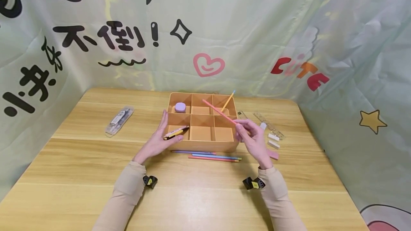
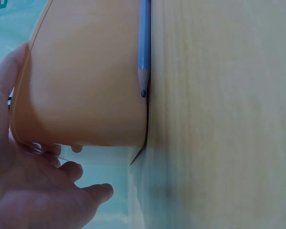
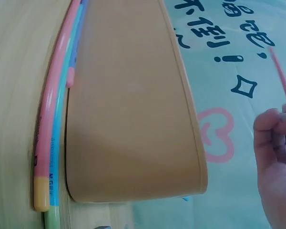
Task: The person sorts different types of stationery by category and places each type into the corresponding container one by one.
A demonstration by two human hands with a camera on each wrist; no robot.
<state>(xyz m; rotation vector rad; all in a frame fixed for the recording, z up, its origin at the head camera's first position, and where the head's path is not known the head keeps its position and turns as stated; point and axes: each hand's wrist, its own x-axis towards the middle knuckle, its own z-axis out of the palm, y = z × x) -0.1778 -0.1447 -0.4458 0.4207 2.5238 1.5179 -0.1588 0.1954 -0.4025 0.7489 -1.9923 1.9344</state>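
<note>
A slim pink pencil [image 1: 219, 111] is being pinched over a tan plastic six-compartment box [image 1: 205, 147] by the right hand [image 1: 253, 136], the grip being pressed together on its shaft; its far end is being pointed toward ten o'clock. The box's left side is being touched by the left hand [image 1: 158, 140], whose grip is being held spread, fingers being laid along the wall. Within the box, a yellow-and-black pen [image 1: 180, 133] is being cradled at eight o'clock, a lilac rounded block [image 1: 180, 107] at ten, and a yellow pencil with a blue end [image 1: 228, 101] is being propped at two. Outside, three slim pencils [image 1: 207, 155] are being supported at six o'clock by the pale wooden surface [image 1: 192, 195]. White oblong blocks [image 1: 273, 137], a pink block [image 1: 273, 154] and a clear ruler [image 1: 269, 126] are being carried between three and four, a clear elongated case [image 1: 119, 120] at nine.
</note>
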